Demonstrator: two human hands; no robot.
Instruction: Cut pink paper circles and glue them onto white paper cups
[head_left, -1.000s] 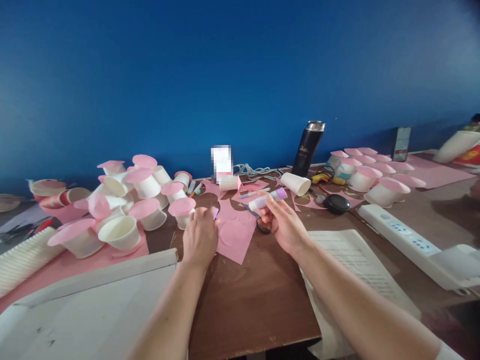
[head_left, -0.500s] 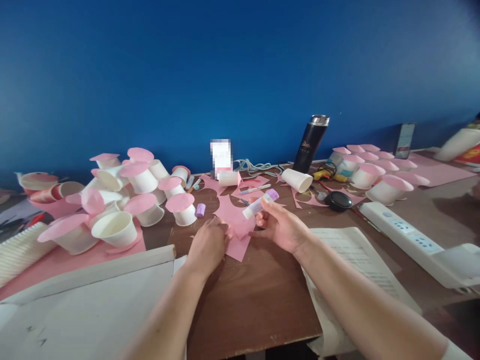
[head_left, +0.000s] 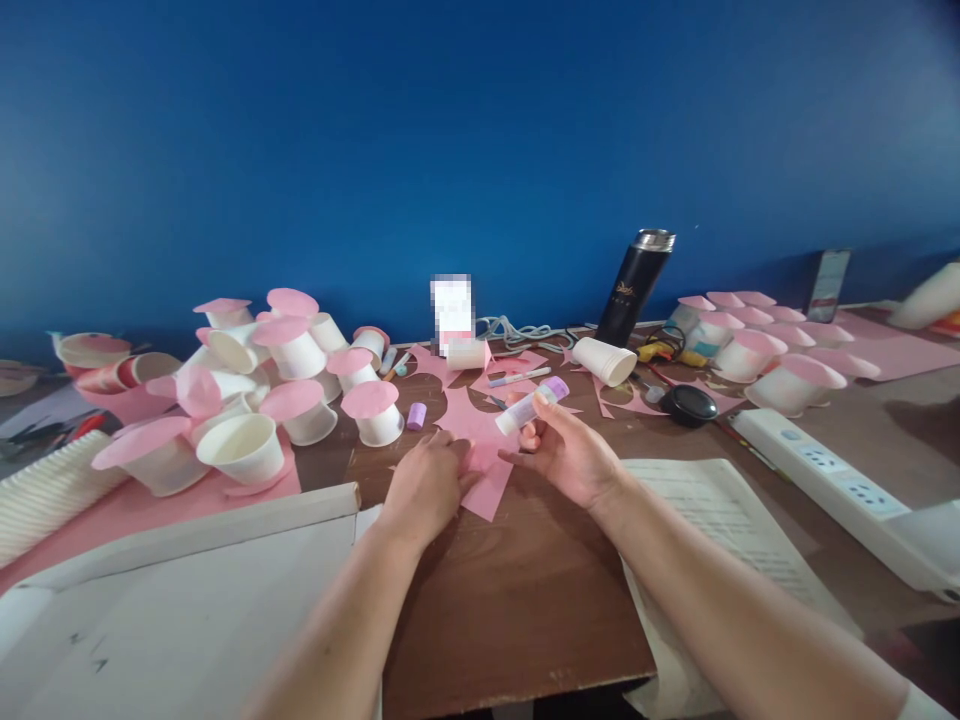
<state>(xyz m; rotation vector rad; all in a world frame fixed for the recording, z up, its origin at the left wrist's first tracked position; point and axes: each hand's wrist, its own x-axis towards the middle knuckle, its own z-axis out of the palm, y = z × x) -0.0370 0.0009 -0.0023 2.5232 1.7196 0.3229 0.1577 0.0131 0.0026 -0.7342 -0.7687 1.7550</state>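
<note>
My right hand (head_left: pixel 574 450) is closed around a glue stick (head_left: pixel 532 404) with a purple base and a pale, uncapped end. The stick is held tilted above the pink paper scraps (head_left: pixel 484 445). My left hand (head_left: pixel 429 482) lies at the left edge of that paper, its fingers curled and pressed together on it; the fingertips are partly hidden. Beyond the left hand, a purple cap (head_left: pixel 416 416) stands on the table beside an upturned paper cup topped with a pink disc (head_left: pixel 373 412). A marker (head_left: pixel 519 377) lies just behind the glue stick.
Several disc-topped white cups (head_left: pixel 289 350) crowd the left, behind a white box (head_left: pixel 187 610). A loose cup (head_left: pixel 604 361), a black bottle (head_left: pixel 634 290) and more topped cups (head_left: pixel 799 383) stand towards the right. A power strip (head_left: pixel 840 495) and a printed sheet (head_left: pixel 720 530) lie nearer.
The whole scene sits slightly further right as the camera has turned a little left. Both hands keep nearly the same pose, the glue stick still in my right hand.
</note>
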